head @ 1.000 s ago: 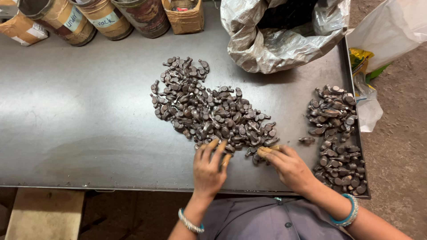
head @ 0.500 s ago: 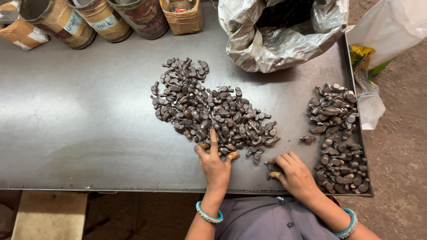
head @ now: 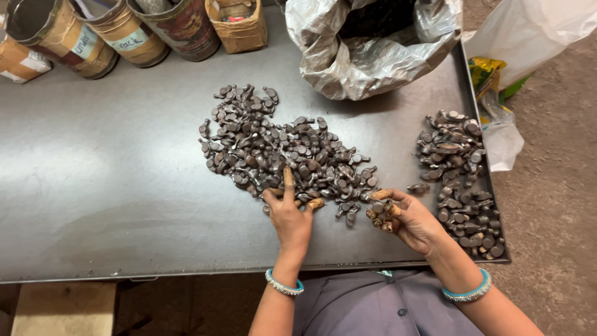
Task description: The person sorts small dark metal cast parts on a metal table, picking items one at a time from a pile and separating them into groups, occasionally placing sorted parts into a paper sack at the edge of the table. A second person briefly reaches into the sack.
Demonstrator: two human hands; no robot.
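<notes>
1. Position: left hand [head: 290, 218] rests at the near edge of the big pile of small dark metal parts [head: 283, 152] on the grey table [head: 106, 180], fingers spread and released, index finger extended into the parts.
2. Grip: right hand [head: 407, 218] is cupped around a few parts [head: 380, 210], between the big pile and the smaller pile [head: 460, 177].
3. Technique: draw few parts at once; keep both piles well apart.
</notes>
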